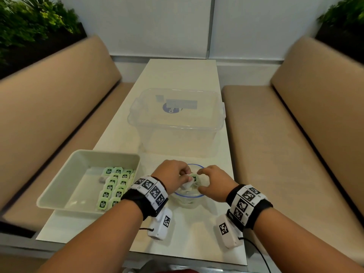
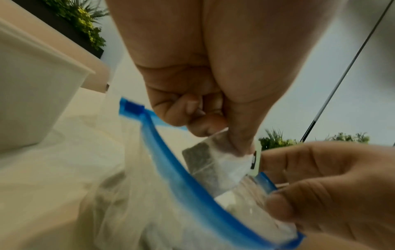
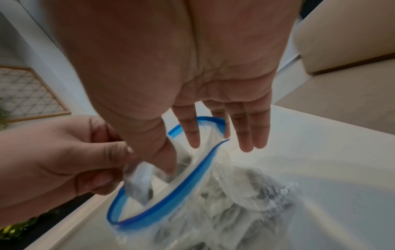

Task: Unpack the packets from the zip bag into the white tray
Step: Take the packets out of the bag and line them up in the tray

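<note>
The clear zip bag (image 1: pixel 187 199) with a blue rim stands open on the table between my hands. My left hand (image 1: pixel 187 175) pinches a white packet (image 1: pixel 190 181) with a green tag just above the bag's mouth. In the left wrist view the packet (image 2: pixel 215 162) hangs from my thumb and fingers over the blue rim (image 2: pixel 171 160). My right hand (image 1: pixel 201 180) holds the bag's right edge, thumb inside the zip bag (image 3: pixel 171 199), fingers outside. More packets show dimly inside. The white tray (image 1: pixel 88 154) at the left holds several green-tagged packets (image 1: pixel 114 188) in rows.
A large clear plastic box (image 1: pixel 177 123) stands behind the bag on the narrow white table (image 1: pixel 177 75). Tan benches (image 1: pixel 275 144) run along both sides. The tray's wall (image 2: pixel 32 84) is close to the left of my left hand.
</note>
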Available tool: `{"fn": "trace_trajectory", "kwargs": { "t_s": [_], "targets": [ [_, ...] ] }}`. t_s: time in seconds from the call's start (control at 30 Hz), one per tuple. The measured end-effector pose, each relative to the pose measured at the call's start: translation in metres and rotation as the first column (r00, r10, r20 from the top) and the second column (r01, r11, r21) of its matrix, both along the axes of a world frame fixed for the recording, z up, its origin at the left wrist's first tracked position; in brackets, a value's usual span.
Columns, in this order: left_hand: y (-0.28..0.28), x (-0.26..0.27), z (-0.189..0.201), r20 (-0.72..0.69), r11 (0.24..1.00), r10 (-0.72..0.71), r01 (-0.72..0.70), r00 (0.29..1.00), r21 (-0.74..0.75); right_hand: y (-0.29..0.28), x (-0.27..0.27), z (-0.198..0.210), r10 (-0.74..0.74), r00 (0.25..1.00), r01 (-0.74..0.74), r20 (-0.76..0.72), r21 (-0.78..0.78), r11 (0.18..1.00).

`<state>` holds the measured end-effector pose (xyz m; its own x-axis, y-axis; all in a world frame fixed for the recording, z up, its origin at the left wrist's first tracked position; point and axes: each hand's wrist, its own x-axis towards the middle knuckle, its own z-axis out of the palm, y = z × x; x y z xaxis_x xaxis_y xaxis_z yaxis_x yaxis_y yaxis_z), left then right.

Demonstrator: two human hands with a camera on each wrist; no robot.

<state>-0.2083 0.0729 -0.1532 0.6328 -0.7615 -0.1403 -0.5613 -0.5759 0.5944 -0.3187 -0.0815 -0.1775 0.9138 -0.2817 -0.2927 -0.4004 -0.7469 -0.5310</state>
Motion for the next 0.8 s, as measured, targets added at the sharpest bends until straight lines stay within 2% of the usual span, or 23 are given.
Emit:
{"fn": "trace_trajectory", "kwargs": {
  "t_s": [0.07, 0.13, 0.27, 0.47, 0.57, 0.73, 0.8],
  "targets": [
    [0.005, 0.004, 0.009, -0.032, 0.994, 0.026, -0.03, 0.999, -0.101, -0.002, 0.001, 0.003, -0.003, 0.999, 0.002, 0.05, 0.033, 0.999],
    [0.009, 0.007, 0.017, -0.055, 0.984, 0.015, -0.024, 0.998, -0.175, -0.002, 0.004, 0.01, -0.027, 0.986, 0.015, 0.163, 0.075, 0.997],
    [0.012, 0.012, 0.028, -0.106, 0.967, -0.014, -0.013, 0.994, -0.255, 0.0, 0.013, 0.025, -0.042, 0.942, -0.009, 0.334, 0.151, 0.988],
    [0.021, 0.027, 0.039, -0.148, 0.913, 0.043, -0.099, 0.988, -0.395, 0.011, 0.029, 0.037, -0.137, 0.932, 0.014, 0.335, 0.346, 0.938],
    [0.031, 0.039, 0.043, -0.138, 0.888, 0.111, -0.161, 0.984, -0.431, 0.018, 0.039, 0.039, -0.197, 0.936, 0.023, 0.293, 0.507, 0.861],
    [0.056, 0.065, 0.058, -0.197, 0.867, 0.153, -0.228, 0.968, -0.444, 0.035, 0.062, 0.046, -0.3, 0.915, 0.072, 0.27, 0.621, 0.78],
    [0.069, 0.074, 0.066, -0.152, 0.891, 0.148, -0.198, 0.977, -0.408, 0.045, 0.074, 0.05, -0.317, 0.909, 0.068, 0.27, 0.655, 0.752]
  ]
}}
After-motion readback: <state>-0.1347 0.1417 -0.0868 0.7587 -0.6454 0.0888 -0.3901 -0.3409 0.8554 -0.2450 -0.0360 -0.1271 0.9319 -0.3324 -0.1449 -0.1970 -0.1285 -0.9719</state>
